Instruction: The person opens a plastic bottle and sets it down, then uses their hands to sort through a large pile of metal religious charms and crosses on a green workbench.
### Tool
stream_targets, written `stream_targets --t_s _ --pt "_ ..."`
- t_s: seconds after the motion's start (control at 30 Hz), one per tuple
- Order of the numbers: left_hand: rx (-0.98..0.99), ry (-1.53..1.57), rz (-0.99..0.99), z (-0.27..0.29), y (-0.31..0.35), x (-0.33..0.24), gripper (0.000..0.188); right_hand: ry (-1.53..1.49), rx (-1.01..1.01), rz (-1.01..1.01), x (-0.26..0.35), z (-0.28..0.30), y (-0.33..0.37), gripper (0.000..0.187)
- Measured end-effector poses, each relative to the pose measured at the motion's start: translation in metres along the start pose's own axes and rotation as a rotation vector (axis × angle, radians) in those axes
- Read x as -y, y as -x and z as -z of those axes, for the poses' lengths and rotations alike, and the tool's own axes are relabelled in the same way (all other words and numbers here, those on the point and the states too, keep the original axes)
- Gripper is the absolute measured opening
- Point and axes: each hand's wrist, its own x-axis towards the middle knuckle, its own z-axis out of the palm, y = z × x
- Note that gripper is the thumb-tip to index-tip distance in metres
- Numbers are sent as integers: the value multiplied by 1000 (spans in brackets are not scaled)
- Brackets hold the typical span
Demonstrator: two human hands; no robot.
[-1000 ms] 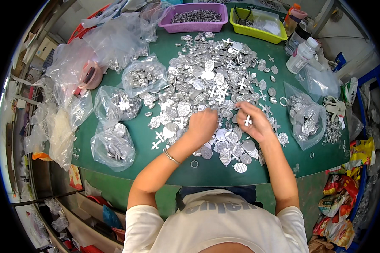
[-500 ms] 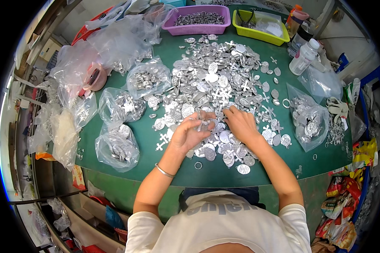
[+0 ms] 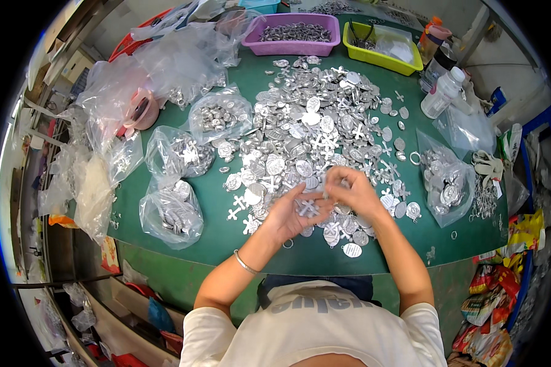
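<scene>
A broad heap of silver-coloured oval medals and small crosses (image 3: pixel 312 110) spreads over the green table. At its near side my left hand (image 3: pixel 291 214) is turned palm up, cupped around a few small silver crosses (image 3: pixel 308 208). Just right of those fingers, my right hand (image 3: pixel 355 191) is closed in a pinch above the medals. Whatever lies between its thumb and forefinger is too small to make out. A loose oval medal (image 3: pixel 352 250) lies near the table's front edge, below the right wrist.
Clear bags of metal pieces (image 3: pixel 172 214) lie at the left, and another bag (image 3: pixel 444 180) at the right. Along the back stand a purple tray (image 3: pixel 291 48), a yellow-green tray (image 3: pixel 382 58) and a white bottle (image 3: pixel 442 93). A pink basket (image 3: pixel 144 110) sits among plastic bags.
My left hand has turned palm up and shifted slightly right and nearer, showing crosses in it. My right hand has lifted from the heap, fingers now pinched beside the left hand.
</scene>
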Motion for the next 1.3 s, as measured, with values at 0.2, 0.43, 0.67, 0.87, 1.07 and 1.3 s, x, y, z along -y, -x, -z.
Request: stream_targets --t_s 0.2,0.43,0.67,0.87,1.07,1.3 --pt "305 238 -30 -5 -7 18 41 585 169 417 28 -32 17 7" --pt "745 710 56 53 -43 37 29 378 -352 128 12 -6 -12 24" --pt "8 674 -193 -16 25 33 24 1227 -481 106 -39 -28 -35 44" --pt "101 655 -140 12 8 41 24 930 -373 126 -42 -22 -31 22" --pt "410 658 -90 35 -10 43 22 612 -429 209 -30 -11 -24 11" --pt "-69 483 -208 -16 2 25 25 155 -36 -74 3 -12 -4 7"
